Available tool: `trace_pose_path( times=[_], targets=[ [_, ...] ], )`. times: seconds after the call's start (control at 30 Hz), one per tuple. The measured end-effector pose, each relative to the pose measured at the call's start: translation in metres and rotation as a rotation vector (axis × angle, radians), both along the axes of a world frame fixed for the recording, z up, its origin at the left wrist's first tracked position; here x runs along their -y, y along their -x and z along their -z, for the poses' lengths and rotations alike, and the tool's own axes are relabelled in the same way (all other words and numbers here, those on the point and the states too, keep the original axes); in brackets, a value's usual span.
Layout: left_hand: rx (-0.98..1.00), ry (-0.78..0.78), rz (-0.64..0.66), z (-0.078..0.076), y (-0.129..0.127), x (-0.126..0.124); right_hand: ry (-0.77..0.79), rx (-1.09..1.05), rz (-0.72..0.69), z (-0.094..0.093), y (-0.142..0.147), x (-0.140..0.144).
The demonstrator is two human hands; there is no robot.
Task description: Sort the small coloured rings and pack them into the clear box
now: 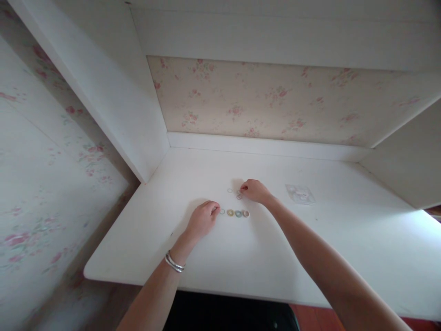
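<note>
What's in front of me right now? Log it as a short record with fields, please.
Surface: white table
Left hand: fingertips drawn together beside a thin ring; grip unclear
Right hand: fingertips at some small thin rings; grip unclear
Row, right of the thin ring: yellowish ring, blue-green ring, pinkish ring
Farther back: another thin ring, lying apart
Off to the right: clear packet, contents too blurred to tell
Left wrist: silver bracelets
Backdrop: floral wallpaper
</note>
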State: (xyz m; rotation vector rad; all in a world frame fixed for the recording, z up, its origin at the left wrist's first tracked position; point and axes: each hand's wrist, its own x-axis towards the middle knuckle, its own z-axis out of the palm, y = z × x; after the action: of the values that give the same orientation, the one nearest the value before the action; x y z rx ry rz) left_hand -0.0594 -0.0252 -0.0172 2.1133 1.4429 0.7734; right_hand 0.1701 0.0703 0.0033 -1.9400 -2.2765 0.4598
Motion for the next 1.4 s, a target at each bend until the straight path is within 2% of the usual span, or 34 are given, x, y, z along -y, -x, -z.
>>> trace_pose_path(
  times=[0.23,0.37,0.5,0.63,0.83,1.23,1.4],
  targets=[
    [-0.032,0.005,-0.001,0.000,0.001,-0.001,0.065,0.112,-0.040,-0.008,0.012,-0.003],
    [-0.024,0.015,-0.005,0.001,0.002,-0.002,0.049,0.125,-0.052,-0.012,0.011,0.002],
    [0.001,0.026,-0.004,0.002,0.002,-0.005,-0.003,0.087,-0.110,-0.020,0.013,0.021],
    [0.008,0.037,-0.017,0.001,0.002,-0.006,-0.064,0.017,-0.250,-0.025,0.030,0.051],
    [0.074,0.066,-0.075,-0.003,0.002,-0.002,-0.077,0.155,-0.420,-0.030,0.059,0.079],
    [0.149,0.086,-0.109,-0.002,0.002,-0.005,-0.080,0.306,-0.479,-0.027,0.070,0.079],
    [0.140,0.096,-0.115,-0.003,0.003,-0.005,-0.106,0.249,-0.477,-0.030,0.067,0.076]
  ],
)
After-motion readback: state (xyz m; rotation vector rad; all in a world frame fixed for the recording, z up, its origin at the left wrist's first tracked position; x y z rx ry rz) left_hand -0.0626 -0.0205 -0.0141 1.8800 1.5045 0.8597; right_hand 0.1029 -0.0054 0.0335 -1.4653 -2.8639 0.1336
